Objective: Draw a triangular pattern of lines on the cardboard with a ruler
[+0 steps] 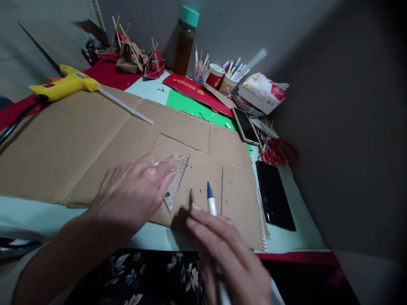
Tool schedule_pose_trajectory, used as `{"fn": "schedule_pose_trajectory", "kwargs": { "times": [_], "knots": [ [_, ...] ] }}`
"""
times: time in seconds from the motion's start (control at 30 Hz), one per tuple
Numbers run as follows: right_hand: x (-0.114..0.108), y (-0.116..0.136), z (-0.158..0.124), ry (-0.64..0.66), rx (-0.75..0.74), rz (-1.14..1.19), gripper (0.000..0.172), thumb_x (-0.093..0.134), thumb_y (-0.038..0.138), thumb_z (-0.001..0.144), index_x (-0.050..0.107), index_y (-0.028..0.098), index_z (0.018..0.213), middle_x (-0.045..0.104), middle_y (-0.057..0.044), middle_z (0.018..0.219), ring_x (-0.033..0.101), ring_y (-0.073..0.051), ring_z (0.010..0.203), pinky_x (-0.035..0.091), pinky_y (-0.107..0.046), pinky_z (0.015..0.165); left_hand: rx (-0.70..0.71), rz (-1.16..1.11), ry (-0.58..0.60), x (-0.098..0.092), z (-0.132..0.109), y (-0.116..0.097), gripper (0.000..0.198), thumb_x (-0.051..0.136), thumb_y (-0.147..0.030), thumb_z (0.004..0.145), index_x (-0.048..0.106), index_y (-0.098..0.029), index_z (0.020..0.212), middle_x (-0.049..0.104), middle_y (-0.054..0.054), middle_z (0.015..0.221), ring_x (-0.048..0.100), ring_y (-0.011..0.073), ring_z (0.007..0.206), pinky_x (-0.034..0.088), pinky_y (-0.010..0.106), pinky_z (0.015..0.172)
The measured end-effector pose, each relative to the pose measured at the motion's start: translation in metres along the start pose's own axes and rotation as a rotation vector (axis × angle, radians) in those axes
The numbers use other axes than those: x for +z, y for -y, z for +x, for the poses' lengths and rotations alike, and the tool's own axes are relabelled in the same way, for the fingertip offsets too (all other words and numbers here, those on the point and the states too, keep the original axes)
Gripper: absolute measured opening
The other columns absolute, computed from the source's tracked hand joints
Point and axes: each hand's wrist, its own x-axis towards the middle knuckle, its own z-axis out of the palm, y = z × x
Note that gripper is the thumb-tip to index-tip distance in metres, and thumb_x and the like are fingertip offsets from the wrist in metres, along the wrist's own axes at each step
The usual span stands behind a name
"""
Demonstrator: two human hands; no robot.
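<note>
A clear triangular set square (pixel 178 181) lies flat on a sheet of brown cardboard (pixel 95 140). My left hand (pixel 136 186) rests on it with fingers stretched out, pressing it from above and covering its left part. My right hand (pixel 229 245) is closed around a white marker pen (pixel 211 205) whose blue tip points away from me. At the fingertips of the same hand shows a thin, brown, pointed thing (pixel 191 198); its kind is unclear. A dark straight line (pixel 221 190) and several small blue marks are on the cardboard, which has a slit above the set square.
A yellow glue gun (pixel 68 84) with a long glue stick lies on the left. Along the back stand a bottle (pixel 185 40), paper cups of sticks and pens (pixel 229 82), and a tissue pack (pixel 263 91). At right are two phones (pixel 275 195) and red scissors (pixel 276 152).
</note>
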Motion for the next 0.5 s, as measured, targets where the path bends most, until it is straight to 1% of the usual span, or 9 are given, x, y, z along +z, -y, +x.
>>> {"fn": "schedule_pose_trajectory", "kwargs": {
  "times": [0.03, 0.1, 0.13, 0.17, 0.2, 0.23, 0.27, 0.37, 0.5],
  "knots": [
    [-0.009, 0.001, 0.009, -0.005, 0.096, 0.043, 0.028, 0.062, 0.014, 0.113, 0.081, 0.024, 0.133, 0.088, -0.005, 0.128, 0.086, -0.016, 0.115, 0.067, -0.026, 0.103, 0.008, -0.01, 0.002, 0.0, 0.0, 0.001, 0.054, 0.048, -0.033, 0.117, 0.05, -0.042, 0.17, 0.073, 0.008, 0.157, 0.065, 0.04, 0.155, 0.055, 0.06, 0.128],
    [-0.026, -0.001, 0.03, 0.017, 0.199, 0.083, 0.03, 0.063, 0.015, 0.113, 0.081, 0.029, 0.132, 0.086, -0.002, 0.13, 0.083, -0.016, 0.122, 0.065, -0.026, 0.108, 0.02, -0.025, -0.005, 0.0, 0.0, 0.003, 0.053, 0.048, -0.034, 0.116, 0.052, -0.042, 0.169, 0.075, 0.009, 0.155, 0.065, 0.0416, 0.154, 0.056, 0.062, 0.125],
    [-0.032, -0.004, 0.04, 0.058, 0.207, 0.119, 0.026, 0.062, 0.024, 0.116, 0.082, 0.03, 0.132, 0.085, -0.001, 0.134, 0.082, -0.017, 0.126, 0.064, -0.027, 0.109, 0.026, -0.031, -0.016, 0.001, 0.0, 0.004, 0.053, 0.047, -0.035, 0.116, 0.053, -0.042, 0.168, 0.076, 0.01, 0.152, 0.068, 0.0424, 0.149, 0.058, 0.062, 0.121],
    [-0.037, -0.008, 0.051, 0.109, 0.225, 0.156, 0.028, 0.058, 0.036, 0.119, 0.08, 0.031, 0.135, 0.084, 0.0, 0.137, 0.081, -0.016, 0.119, 0.064, -0.026, 0.107, 0.031, -0.036, -0.036, 0.002, 0.0, 0.006, 0.053, 0.047, -0.036, 0.115, 0.055, -0.042, 0.167, 0.077, 0.011, 0.149, 0.072, 0.0426, 0.143, 0.061, 0.061, 0.116],
    [-0.039, -0.014, 0.06, 0.141, 0.291, 0.176, 0.035, 0.053, 0.048, 0.121, 0.079, 0.033, 0.14, 0.083, 0.0, 0.131, 0.08, -0.015, 0.112, 0.064, -0.026, 0.1, 0.043, -0.043, -0.063, 0.004, 0.0, 0.008, 0.052, 0.048, -0.04, 0.115, 0.055, -0.043, 0.167, 0.079, 0.012, 0.144, 0.076, 0.0417, 0.136, 0.062, 0.058, 0.11],
    [-0.04, -0.021, 0.069, 0.152, 0.325, 0.194, 0.04, 0.051, 0.058, 0.121, 0.08, 0.034, 0.134, 0.083, 0.0, 0.125, 0.078, -0.016, 0.111, 0.064, -0.028, 0.098, 0.058, -0.052, -0.092, 0.006, -0.001, 0.01, 0.053, 0.051, -0.044, 0.114, 0.056, -0.042, 0.166, 0.081, 0.012, 0.138, 0.078, 0.0399, 0.129, 0.063, 0.055, 0.106],
    [-0.038, -0.028, 0.077, 0.142, 0.335, 0.227, 0.039, 0.052, 0.059, 0.12, 0.082, 0.034, 0.124, 0.082, 0.0, 0.121, 0.077, -0.017, 0.109, 0.062, -0.03, 0.097, 0.076, -0.063, -0.124, 0.009, -0.001, 0.012, 0.054, 0.054, -0.048, 0.112, 0.057, -0.042, 0.166, 0.083, 0.011, 0.133, 0.079, 0.0378, 0.124, 0.063, 0.051, 0.103],
    [-0.028, -0.045, 0.093, 0.15, 0.426, 0.372, 0.038, 0.06, 0.056, 0.117, 0.083, 0.03, 0.103, 0.08, 0.0, 0.109, 0.074, -0.016, 0.095, 0.059, -0.03, 0.088, 0.132, -0.094, -0.212, 0.015, -0.002, 0.018, 0.061, 0.06, -0.06, 0.108, 0.057, -0.04, 0.166, 0.084, 0.01, 0.124, 0.077, 0.0344, 0.12, 0.06, 0.045, 0.099],
    [-0.017, -0.051, 0.101, 0.223, 0.542, 0.387, 0.027, 0.08, 0.05, 0.105, 0.081, 0.026, 0.095, 0.08, 0.002, 0.093, 0.075, -0.014, 0.079, 0.056, -0.026, 0.073, 0.165, -0.106, -0.273, 0.02, 0.0, 0.023, 0.054, 0.056, -0.057, 0.11, 0.064, -0.04, 0.161, 0.083, 0.01, 0.119, 0.078, 0.0324, 0.109, 0.059, 0.043, 0.092]
  ]
}}
